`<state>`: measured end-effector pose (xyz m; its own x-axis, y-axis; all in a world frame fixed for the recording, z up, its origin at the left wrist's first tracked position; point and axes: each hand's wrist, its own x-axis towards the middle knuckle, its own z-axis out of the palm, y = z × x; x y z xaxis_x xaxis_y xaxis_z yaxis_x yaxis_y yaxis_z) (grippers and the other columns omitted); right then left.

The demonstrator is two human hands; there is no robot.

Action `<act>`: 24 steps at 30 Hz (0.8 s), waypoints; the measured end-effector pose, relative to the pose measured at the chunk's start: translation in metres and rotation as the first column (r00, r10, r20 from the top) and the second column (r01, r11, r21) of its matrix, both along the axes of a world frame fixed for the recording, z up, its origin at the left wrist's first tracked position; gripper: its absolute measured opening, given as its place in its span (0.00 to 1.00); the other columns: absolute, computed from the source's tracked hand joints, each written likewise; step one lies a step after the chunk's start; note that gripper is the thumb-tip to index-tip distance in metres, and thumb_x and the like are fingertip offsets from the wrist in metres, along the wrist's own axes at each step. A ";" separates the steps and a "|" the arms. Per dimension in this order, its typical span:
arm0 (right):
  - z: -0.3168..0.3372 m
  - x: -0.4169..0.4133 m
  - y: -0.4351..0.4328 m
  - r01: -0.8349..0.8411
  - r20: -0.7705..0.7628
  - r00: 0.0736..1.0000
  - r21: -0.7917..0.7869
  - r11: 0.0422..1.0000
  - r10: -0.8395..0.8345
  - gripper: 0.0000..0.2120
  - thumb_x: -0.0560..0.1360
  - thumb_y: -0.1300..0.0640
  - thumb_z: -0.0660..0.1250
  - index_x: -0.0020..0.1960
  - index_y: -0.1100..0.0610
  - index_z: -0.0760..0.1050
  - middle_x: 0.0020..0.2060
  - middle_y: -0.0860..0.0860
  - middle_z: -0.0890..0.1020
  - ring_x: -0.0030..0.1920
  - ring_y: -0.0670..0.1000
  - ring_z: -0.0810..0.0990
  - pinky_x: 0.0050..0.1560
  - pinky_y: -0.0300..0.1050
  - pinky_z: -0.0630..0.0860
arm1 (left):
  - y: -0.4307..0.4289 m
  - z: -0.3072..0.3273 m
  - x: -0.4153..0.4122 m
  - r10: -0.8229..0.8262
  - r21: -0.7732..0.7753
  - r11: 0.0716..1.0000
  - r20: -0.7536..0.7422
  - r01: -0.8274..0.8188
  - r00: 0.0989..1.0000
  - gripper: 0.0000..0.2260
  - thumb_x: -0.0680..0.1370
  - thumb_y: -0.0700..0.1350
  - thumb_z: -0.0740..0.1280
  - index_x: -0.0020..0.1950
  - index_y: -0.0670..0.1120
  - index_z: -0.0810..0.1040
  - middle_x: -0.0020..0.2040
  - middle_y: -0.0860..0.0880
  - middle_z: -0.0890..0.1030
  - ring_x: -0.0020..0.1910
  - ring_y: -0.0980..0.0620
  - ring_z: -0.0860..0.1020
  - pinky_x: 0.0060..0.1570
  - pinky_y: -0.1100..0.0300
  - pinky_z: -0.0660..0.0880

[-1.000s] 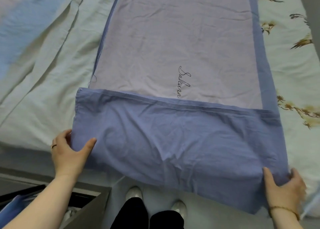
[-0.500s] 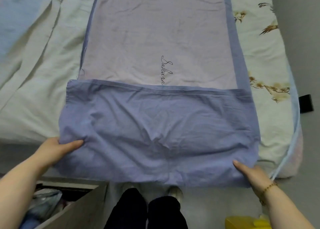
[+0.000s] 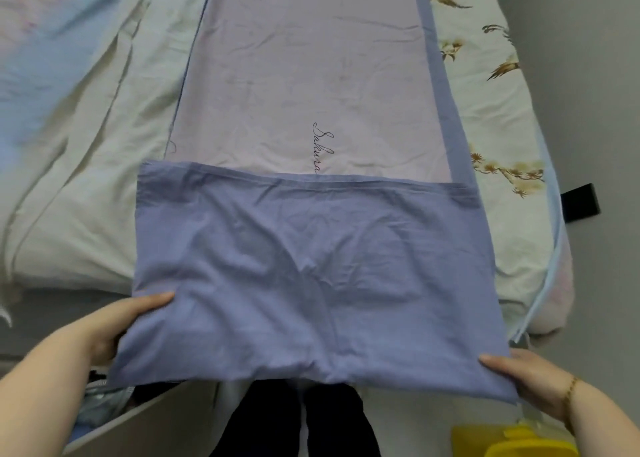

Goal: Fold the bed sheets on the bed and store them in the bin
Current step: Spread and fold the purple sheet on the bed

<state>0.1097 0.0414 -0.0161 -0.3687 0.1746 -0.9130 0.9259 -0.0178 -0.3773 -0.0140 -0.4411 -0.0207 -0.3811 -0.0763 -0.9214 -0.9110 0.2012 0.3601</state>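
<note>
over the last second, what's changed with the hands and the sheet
Both hands slid along the folded blue flap to its near corners: the left hand moved down its left edge, the right hand shifted slightly. Both grip it. The flap's far edge stays just below the cursive print on the lilac sheet.

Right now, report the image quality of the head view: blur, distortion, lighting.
Head view: soft, even lighting, no glare; wide-angle bending at the bed's right edge; the pale bedding at far left is smeared; the blue sheet and script lettering stay fairly sharp.
</note>
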 end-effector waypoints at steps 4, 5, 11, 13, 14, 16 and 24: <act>0.003 0.025 -0.007 -0.088 -0.088 0.991 0.166 0.982 0.104 0.14 0.70 0.59 0.71 0.28 0.61 0.74 0.18 0.49 0.74 0.22 0.44 0.71 0.22 0.32 0.64 | 0.002 0.006 0.022 -0.232 -0.098 0.966 0.085 0.240 0.969 0.20 0.57 0.42 0.75 0.46 0.42 0.75 0.45 0.43 0.81 0.44 0.44 0.77 0.40 0.55 0.72; -0.001 0.032 -0.004 -0.064 -0.121 0.988 0.221 0.973 0.093 0.15 0.73 0.64 0.67 0.28 0.62 0.74 0.20 0.51 0.75 0.26 0.48 0.71 0.25 0.36 0.66 | 0.002 0.008 0.030 -0.235 -0.126 0.961 0.090 0.245 0.968 0.19 0.55 0.43 0.73 0.44 0.42 0.75 0.44 0.43 0.80 0.43 0.44 0.77 0.40 0.56 0.71; -0.012 0.055 0.004 0.036 -0.171 0.985 0.344 0.938 0.025 0.09 0.76 0.61 0.63 0.44 0.67 0.76 0.44 0.62 0.79 0.37 0.54 0.71 0.38 0.44 0.64 | -0.016 -0.011 0.079 0.078 -0.239 0.968 0.017 -0.072 0.997 0.15 0.73 0.38 0.69 0.58 0.36 0.75 0.48 0.39 0.79 0.44 0.40 0.76 0.45 0.50 0.72; -0.008 0.058 0.003 0.070 -0.181 0.983 0.322 0.944 -0.011 0.10 0.78 0.60 0.61 0.48 0.67 0.74 0.38 0.58 0.75 0.35 0.55 0.70 0.37 0.44 0.63 | -0.010 -0.010 0.091 0.173 -0.254 0.951 -0.041 -0.178 0.984 0.19 0.75 0.41 0.67 0.64 0.35 0.71 0.57 0.35 0.76 0.48 0.38 0.75 0.46 0.47 0.73; -0.005 0.058 0.002 0.094 -0.177 0.983 0.309 0.946 -0.040 0.09 0.78 0.59 0.61 0.50 0.66 0.73 0.39 0.57 0.75 0.38 0.58 0.72 0.40 0.44 0.65 | -0.004 -0.004 0.094 0.221 -0.262 0.936 -0.084 -0.236 0.972 0.20 0.76 0.41 0.66 0.65 0.35 0.70 0.60 0.34 0.74 0.51 0.37 0.74 0.47 0.46 0.73; 0.005 0.059 -0.001 0.134 -0.167 0.981 0.214 0.968 -0.099 0.08 0.78 0.57 0.60 0.52 0.63 0.71 0.46 0.57 0.76 0.46 0.59 0.76 0.50 0.49 0.68 | 0.007 0.009 0.098 0.320 -0.205 0.913 -0.176 -0.353 0.931 0.20 0.78 0.42 0.64 0.67 0.36 0.67 0.64 0.34 0.71 0.51 0.39 0.71 0.46 0.46 0.72; 0.075 0.058 0.005 0.337 -0.436 0.854 0.051 0.940 -0.283 0.09 0.77 0.63 0.60 0.40 0.63 0.72 0.34 0.58 0.78 0.31 0.56 0.79 0.23 0.35 0.76 | 0.027 0.103 0.106 0.547 0.083 0.817 -0.425 -0.571 0.721 0.09 0.80 0.44 0.60 0.57 0.41 0.73 0.35 0.44 0.84 0.26 0.54 0.79 0.26 0.66 0.76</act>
